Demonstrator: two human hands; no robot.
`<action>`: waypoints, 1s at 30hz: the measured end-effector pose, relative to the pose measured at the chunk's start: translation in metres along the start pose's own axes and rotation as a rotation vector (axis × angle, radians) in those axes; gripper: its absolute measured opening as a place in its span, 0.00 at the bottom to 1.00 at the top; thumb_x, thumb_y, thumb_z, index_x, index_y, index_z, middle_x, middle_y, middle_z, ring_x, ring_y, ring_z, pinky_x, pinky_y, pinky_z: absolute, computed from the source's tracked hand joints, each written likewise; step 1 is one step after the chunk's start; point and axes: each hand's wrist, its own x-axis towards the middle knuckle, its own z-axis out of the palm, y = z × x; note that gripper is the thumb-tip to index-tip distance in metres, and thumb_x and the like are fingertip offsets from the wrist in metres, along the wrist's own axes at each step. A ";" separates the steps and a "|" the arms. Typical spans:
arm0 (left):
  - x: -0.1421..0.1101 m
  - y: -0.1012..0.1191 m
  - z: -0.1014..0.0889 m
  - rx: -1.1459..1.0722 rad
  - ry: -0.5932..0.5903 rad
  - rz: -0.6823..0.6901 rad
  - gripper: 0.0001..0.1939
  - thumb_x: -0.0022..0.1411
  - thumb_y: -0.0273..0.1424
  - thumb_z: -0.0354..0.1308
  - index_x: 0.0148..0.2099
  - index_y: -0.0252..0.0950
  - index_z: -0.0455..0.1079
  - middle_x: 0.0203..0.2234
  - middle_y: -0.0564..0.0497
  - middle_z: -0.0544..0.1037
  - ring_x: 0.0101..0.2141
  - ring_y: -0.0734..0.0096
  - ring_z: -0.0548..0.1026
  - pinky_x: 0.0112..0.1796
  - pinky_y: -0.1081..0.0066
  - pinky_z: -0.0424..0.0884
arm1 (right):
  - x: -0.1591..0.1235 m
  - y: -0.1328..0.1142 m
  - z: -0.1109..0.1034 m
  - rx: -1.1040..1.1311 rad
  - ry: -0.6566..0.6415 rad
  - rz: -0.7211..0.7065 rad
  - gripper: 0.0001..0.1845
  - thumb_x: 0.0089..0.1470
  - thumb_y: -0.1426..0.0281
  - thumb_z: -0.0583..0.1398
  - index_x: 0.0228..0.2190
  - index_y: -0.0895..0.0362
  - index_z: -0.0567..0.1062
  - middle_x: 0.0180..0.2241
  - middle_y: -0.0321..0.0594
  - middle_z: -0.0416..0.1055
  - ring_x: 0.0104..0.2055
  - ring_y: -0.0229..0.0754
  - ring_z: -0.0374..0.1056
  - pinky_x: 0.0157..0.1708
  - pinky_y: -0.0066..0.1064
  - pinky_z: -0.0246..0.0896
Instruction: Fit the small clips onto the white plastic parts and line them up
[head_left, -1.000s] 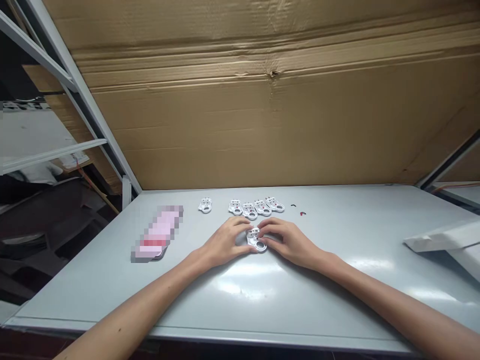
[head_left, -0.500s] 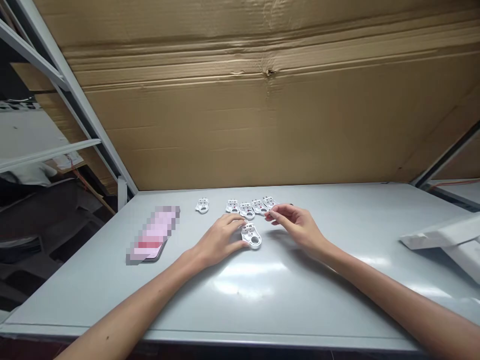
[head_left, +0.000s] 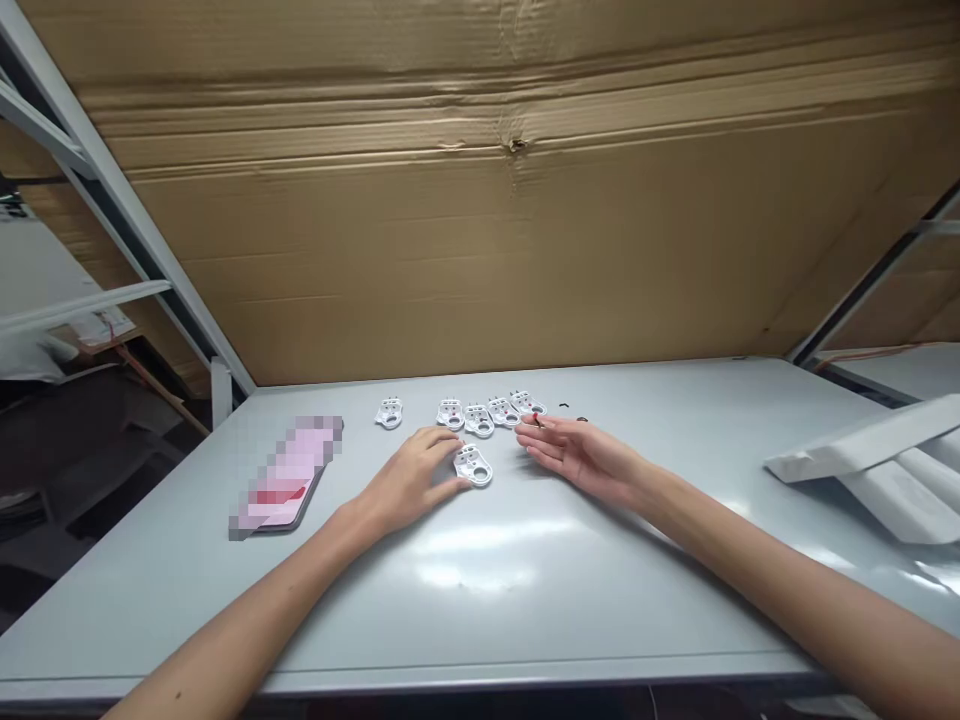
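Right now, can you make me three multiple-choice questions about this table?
1. Which hand touches the white plastic piece nearest the person? A left hand; B right hand; C neither.
2. How many white pieces lie on the grey table? A four; B six; C nine.
3. What is the right hand doing? A gripping a white piece; B fingertips near the back row; C resting on the pink blurred thing.

1 A: its fingers press that piece's side.
2 B: five at back, one in front.
3 B: no piece sits in it.
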 end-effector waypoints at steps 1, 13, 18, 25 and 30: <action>0.000 0.000 0.000 0.000 0.003 0.002 0.18 0.65 0.39 0.59 0.54 0.38 0.69 0.53 0.42 0.72 0.55 0.55 0.69 0.54 0.56 0.68 | 0.000 -0.001 0.001 0.041 0.000 0.010 0.12 0.59 0.78 0.58 0.45 0.61 0.73 0.48 0.50 0.76 0.52 0.43 0.73 0.55 0.32 0.68; -0.001 0.005 -0.004 0.019 -0.014 -0.026 0.24 0.62 0.40 0.61 0.58 0.36 0.67 0.55 0.40 0.70 0.55 0.53 0.69 0.55 0.57 0.67 | 0.006 -0.001 -0.007 -0.116 -0.032 -0.117 0.10 0.54 0.72 0.64 0.40 0.58 0.76 0.49 0.48 0.75 0.52 0.48 0.72 0.55 0.38 0.69; -0.001 0.008 -0.003 0.018 -0.044 -0.038 0.23 0.65 0.40 0.57 0.59 0.37 0.67 0.57 0.41 0.68 0.56 0.53 0.68 0.55 0.57 0.67 | 0.009 -0.021 -0.029 -0.737 0.078 -0.449 0.14 0.56 0.61 0.63 0.42 0.53 0.77 0.40 0.44 0.80 0.48 0.52 0.74 0.52 0.47 0.66; -0.001 0.011 0.001 -0.027 -0.058 -0.070 0.26 0.64 0.42 0.58 0.61 0.38 0.65 0.60 0.41 0.66 0.59 0.51 0.65 0.57 0.54 0.65 | 0.022 -0.040 -0.070 -1.377 0.225 -0.754 0.12 0.56 0.60 0.57 0.31 0.50 0.78 0.39 0.43 0.79 0.44 0.56 0.73 0.45 0.47 0.66; -0.001 0.013 0.004 -0.073 -0.050 -0.008 0.25 0.64 0.39 0.60 0.61 0.40 0.66 0.59 0.43 0.67 0.60 0.54 0.64 0.58 0.55 0.64 | 0.032 -0.031 -0.078 -1.592 0.197 -0.797 0.14 0.56 0.62 0.56 0.30 0.52 0.80 0.48 0.47 0.74 0.56 0.59 0.65 0.50 0.51 0.63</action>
